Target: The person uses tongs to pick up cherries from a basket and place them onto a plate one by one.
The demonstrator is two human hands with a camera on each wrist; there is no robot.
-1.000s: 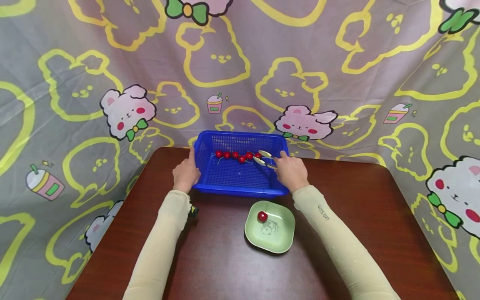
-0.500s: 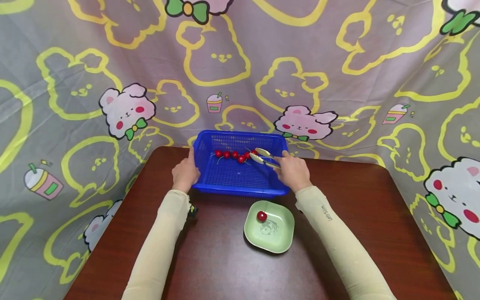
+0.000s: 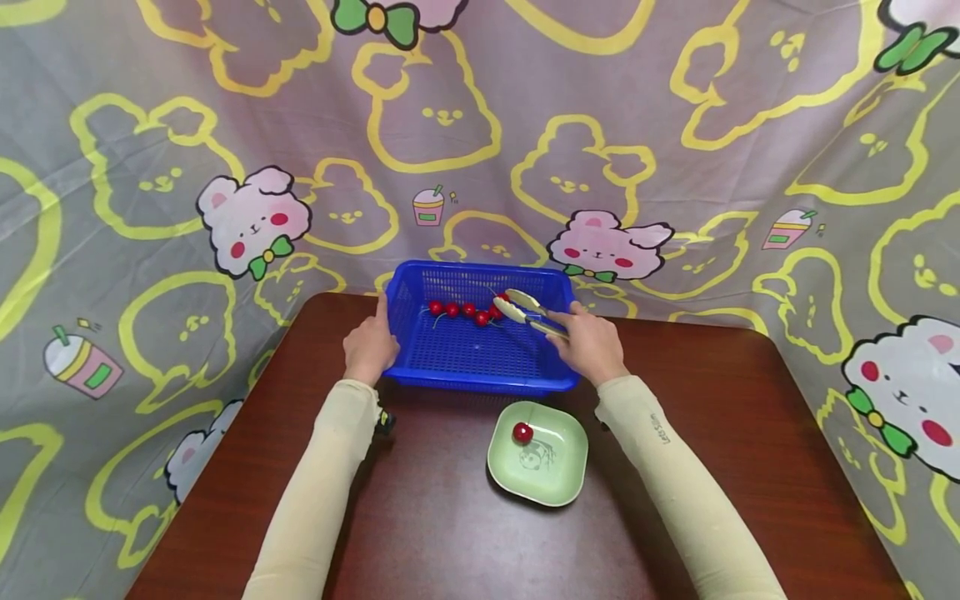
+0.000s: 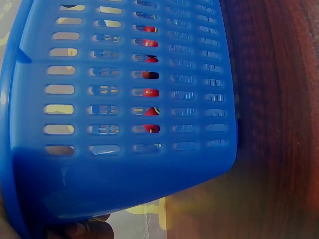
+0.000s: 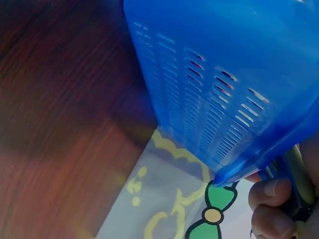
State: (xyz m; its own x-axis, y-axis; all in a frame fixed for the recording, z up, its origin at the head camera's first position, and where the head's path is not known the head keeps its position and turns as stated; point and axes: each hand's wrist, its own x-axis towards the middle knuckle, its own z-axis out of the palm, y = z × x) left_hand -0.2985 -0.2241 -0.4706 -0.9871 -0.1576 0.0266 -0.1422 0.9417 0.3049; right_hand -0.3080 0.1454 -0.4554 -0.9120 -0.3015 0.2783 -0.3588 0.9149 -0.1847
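Note:
My left hand (image 3: 371,346) grips the left rim of a blue plastic basket (image 3: 457,383); in the left wrist view its fingers (image 4: 87,230) curl below that rim. Tongs (image 3: 510,310) with pale tips are in my right hand (image 3: 592,340), reaching over the basket's right side. One red cherry (image 3: 503,297) is at the tongs' tips, partly covered; whether they pinch it I cannot tell. Several other cherries (image 3: 468,309) with stems lie in a row on the basket floor. In the right wrist view, curled fingers (image 5: 271,204) hold the tongs' handle beside the basket wall.
A pale green square dish (image 3: 558,483) with a panda print stands in front of the basket, holding one cherry (image 3: 522,432). Everything rests on a dark brown table (image 3: 435,533). A patterned curtain (image 3: 465,83) hangs close behind the basket and along both sides.
The tongs' tips have moved left and a little away from me. The rightmost cherry has shifted the same way with them. My left hand stays on the basket rim.

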